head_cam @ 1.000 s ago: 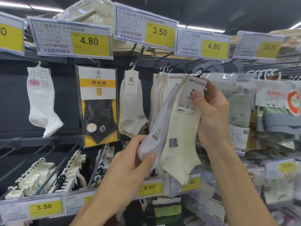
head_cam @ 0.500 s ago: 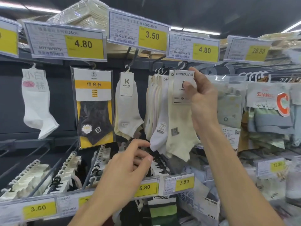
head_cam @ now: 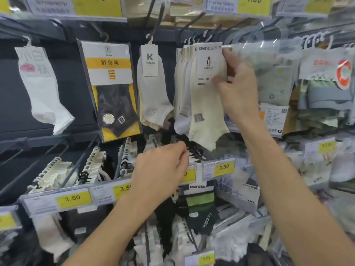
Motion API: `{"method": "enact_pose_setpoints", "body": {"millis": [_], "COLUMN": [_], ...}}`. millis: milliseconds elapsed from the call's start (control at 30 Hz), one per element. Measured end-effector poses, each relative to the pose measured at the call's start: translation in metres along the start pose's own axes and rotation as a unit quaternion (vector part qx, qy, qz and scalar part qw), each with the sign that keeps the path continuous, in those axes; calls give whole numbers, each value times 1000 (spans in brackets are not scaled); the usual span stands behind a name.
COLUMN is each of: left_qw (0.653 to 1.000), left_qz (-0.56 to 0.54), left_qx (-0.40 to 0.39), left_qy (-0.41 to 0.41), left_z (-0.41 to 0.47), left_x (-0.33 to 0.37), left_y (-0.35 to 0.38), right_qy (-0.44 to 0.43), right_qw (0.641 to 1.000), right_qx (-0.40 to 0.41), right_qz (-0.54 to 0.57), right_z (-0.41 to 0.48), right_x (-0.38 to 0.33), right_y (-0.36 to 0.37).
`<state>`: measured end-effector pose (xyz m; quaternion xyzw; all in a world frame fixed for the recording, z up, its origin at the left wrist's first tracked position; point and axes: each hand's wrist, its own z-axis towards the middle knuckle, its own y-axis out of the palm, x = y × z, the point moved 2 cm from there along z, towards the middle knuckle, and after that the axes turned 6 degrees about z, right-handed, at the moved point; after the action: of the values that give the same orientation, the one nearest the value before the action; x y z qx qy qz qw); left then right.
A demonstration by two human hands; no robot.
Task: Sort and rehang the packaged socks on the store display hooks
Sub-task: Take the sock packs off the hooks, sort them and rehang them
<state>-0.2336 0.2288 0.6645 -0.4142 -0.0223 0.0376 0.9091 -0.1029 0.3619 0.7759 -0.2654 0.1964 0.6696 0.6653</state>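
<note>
A cream ankle sock with a white penguin label card hangs at the front of a bunch of like socks on an upper hook. My right hand pinches the right edge of that card, thumb on its front. My left hand hovers lower, in front of the lower row of hooks, fingers loosely curled with nothing in them. Whether it touches the hangers behind it I cannot tell.
To the left hang a grey K-label sock, a yellow-and-black pack and a white sock. Clear bagged packs crowd the right. Lower hooks carry sock hangers behind yellow price tags. Dark striped socks hang below.
The cream sock went from tilted in both hands to hanging straight on the hook. My left hand let go of the sock toes and dropped lower. The camera moved closer.
</note>
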Motion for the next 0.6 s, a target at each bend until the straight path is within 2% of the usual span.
{"method": "enact_pose_setpoints", "body": {"millis": [100,167,233,300,367,433,500,533,600], "left_qw": [1000,995,978,956,947,938,903,881,835], "left_qz": [-9,-14,-84,-186,-268,-314,-313,-302,-294], "left_qx": [16,92,173,181,90,-81,-278,-352,-452], "left_qy": [-1,28,84,138,151,126,94,92,105], "left_z": [0,-5,-19,-46,-89,-146,-213,-247,-310], "left_x": [2,7,19,38,61,84,105,114,130], "left_y": [-10,-22,-33,-27,3,49,99,122,158], "right_qy": [-57,-83,-86,-59,39,192,345,409,524], "right_qw": [995,992,992,995,997,979,933,905,841], "right_qx": [48,63,55,39,27,23,13,8,5], "right_qz": [-58,-73,-72,-67,-62,-67,-99,-114,-138], "right_z": [-50,-95,-145,-202,-271,-348,-434,-479,-568], "right_x": [-14,-22,-25,-21,-5,19,41,50,62], "right_y": [-8,-13,-14,-15,-19,-30,-46,-57,-78]}}
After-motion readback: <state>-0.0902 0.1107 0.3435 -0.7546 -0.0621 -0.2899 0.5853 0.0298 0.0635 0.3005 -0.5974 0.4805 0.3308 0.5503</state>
